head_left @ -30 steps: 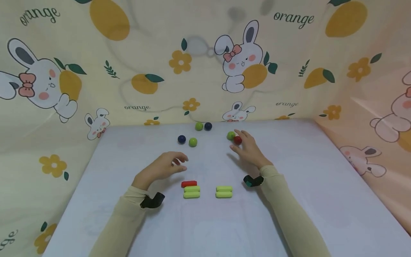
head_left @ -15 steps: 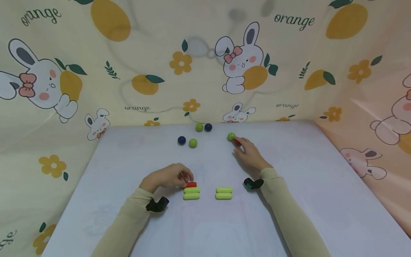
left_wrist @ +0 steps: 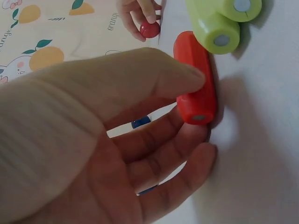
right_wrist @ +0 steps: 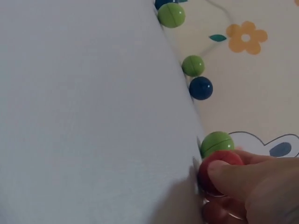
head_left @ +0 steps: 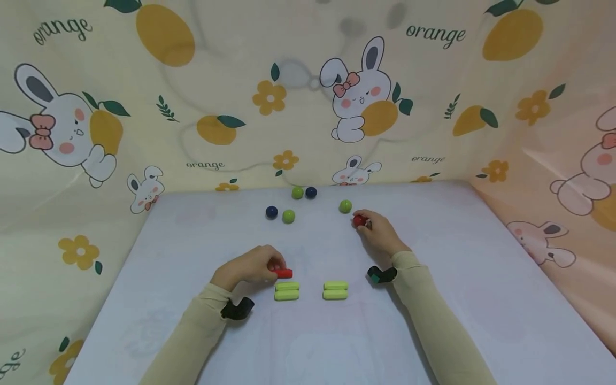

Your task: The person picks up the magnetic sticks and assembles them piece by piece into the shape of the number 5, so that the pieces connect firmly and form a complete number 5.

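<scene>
My left hand (head_left: 252,266) pinches a red rod (left_wrist: 196,70) between thumb and fingers; grey discs show at the ends of these rods. Just nearer than it lies a pair of light green rods (head_left: 286,291), side by side. Farther off, my right hand (head_left: 380,232) grips a red ball (head_left: 359,221), the thumb pressed on its near side in the right wrist view. A green ball (head_left: 345,206) sits just beyond that hand, apart from the red one. Another pair of light green rods (head_left: 335,290) lies between the two forearms.
Toward the back left are a dark blue ball (head_left: 271,212) and a green ball (head_left: 289,216). A second such pair, green (head_left: 297,192) and dark blue (head_left: 311,192), sits by the printed backdrop (head_left: 308,96). The white table (head_left: 308,342) runs up to it.
My left hand came down onto the red rod and drew it slightly away from the green rods. My right hand closed on the red ball and pulled it nearer, apart from the green ball.
</scene>
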The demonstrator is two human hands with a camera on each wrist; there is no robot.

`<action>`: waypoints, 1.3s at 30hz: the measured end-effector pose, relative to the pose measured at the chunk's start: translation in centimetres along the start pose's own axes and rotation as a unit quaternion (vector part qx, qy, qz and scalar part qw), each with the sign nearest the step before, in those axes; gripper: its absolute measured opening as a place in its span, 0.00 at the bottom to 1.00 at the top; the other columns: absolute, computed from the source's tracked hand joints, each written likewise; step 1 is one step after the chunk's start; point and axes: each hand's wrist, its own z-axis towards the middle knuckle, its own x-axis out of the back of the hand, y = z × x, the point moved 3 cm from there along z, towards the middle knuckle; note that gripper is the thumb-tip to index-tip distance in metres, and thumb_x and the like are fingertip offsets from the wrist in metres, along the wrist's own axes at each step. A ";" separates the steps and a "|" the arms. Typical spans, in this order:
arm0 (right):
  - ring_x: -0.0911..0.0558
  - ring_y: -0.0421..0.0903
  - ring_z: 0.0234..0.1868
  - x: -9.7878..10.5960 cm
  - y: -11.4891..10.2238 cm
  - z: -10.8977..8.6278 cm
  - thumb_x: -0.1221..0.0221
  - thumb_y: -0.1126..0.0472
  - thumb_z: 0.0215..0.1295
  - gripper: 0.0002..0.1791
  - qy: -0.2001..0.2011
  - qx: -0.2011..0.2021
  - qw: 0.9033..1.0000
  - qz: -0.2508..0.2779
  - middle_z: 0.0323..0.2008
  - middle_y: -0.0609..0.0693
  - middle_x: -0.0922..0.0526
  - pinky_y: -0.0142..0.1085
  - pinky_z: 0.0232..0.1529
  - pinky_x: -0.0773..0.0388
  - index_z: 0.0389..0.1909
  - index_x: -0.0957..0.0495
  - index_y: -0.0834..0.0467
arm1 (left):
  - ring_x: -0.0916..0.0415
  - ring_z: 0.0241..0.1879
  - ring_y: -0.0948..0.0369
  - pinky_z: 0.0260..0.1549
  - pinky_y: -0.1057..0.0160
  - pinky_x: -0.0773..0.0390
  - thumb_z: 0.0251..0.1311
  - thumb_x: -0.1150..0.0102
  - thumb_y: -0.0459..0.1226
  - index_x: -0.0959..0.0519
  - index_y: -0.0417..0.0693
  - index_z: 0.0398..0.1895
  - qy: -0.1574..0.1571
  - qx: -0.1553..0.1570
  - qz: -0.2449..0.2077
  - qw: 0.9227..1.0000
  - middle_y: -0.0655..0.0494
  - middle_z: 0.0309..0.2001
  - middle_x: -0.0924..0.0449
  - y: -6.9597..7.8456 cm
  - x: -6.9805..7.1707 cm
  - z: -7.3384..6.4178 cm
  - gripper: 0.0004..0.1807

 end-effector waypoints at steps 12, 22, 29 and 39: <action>0.20 0.55 0.53 -0.2 -0.5 -0.6 0.40 0.63 0.71 0.21 -0.051 -0.003 0.997 0.060 0.58 0.62 0.22 0.46 0.54 0.21 0.62 0.29 0.55 | 0.26 0.43 0.59 0.49 0.56 0.23 0.69 0.40 0.34 0.21 0.49 0.49 0.033 -0.006 -0.014 0.999 0.54 0.43 0.20 -0.6 -0.2 0.4 0.09; 0.19 0.52 0.53 -1.2 -1.8 -1.2 0.39 0.64 0.71 0.18 -0.107 -0.007 0.986 0.125 0.58 0.61 0.21 0.46 0.58 0.22 0.59 0.29 0.55 | 0.25 0.42 0.57 0.48 0.55 0.22 0.72 0.45 0.34 0.24 0.53 0.52 0.064 0.010 -0.012 0.998 0.50 0.47 0.19 0.0 -0.4 0.9 0.09; 0.18 0.50 0.46 -2.2 -3.5 -2.0 0.37 0.61 0.69 0.18 -0.147 0.009 0.973 0.180 0.53 0.60 0.18 0.39 0.49 0.25 0.55 0.30 0.57 | 0.26 0.42 0.58 0.49 0.55 0.22 0.72 0.44 0.35 0.23 0.53 0.54 0.085 0.008 0.006 0.996 0.53 0.46 0.19 0.0 -0.7 1.6 0.11; 0.18 0.49 0.43 -3.6 -4.7 -3.0 0.38 0.60 0.69 0.18 -0.191 0.025 0.955 0.228 0.52 0.60 0.17 0.37 0.41 0.25 0.54 0.31 0.58 | 0.27 0.41 0.59 0.47 0.56 0.24 0.74 0.47 0.37 0.24 0.55 0.54 0.084 -0.007 0.001 0.996 0.57 0.42 0.20 0.7 -1.0 1.9 0.10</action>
